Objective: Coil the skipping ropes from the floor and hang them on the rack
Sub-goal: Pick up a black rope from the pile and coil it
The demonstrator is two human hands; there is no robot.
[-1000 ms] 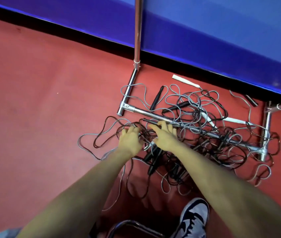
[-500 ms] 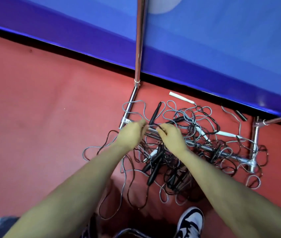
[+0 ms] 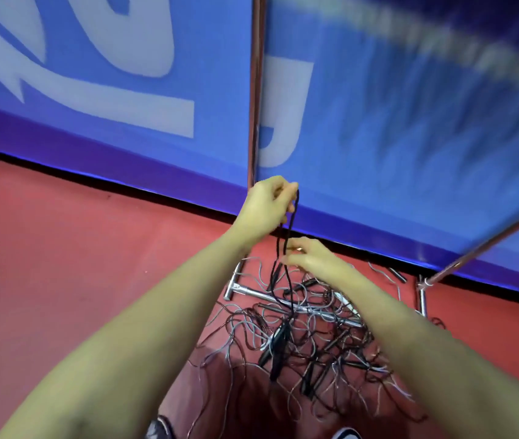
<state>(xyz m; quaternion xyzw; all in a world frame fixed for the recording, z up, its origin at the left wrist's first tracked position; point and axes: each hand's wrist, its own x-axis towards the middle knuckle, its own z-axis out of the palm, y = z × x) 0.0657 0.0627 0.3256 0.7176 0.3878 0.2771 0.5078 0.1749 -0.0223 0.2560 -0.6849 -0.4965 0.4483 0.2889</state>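
A tangle of black and grey skipping ropes lies on the red floor over the rack's base bar. My left hand is raised in front of the rack's upright pole and pinches the top of a black rope loop. The two strands of that loop hang down into the pile, where black handles dangle. Lower and to the right, my right hand pinches the same black rope.
A blue banner wall with white lettering stands right behind the rack. A second chrome rack tube slants up at the right, above its foot. My shoes show at the bottom edge. Bare red floor stretches to the left.
Both hands have risen from the pile, lifting a black rope loop; the left hand went highest. The view has tilted upward toward the blue wall.
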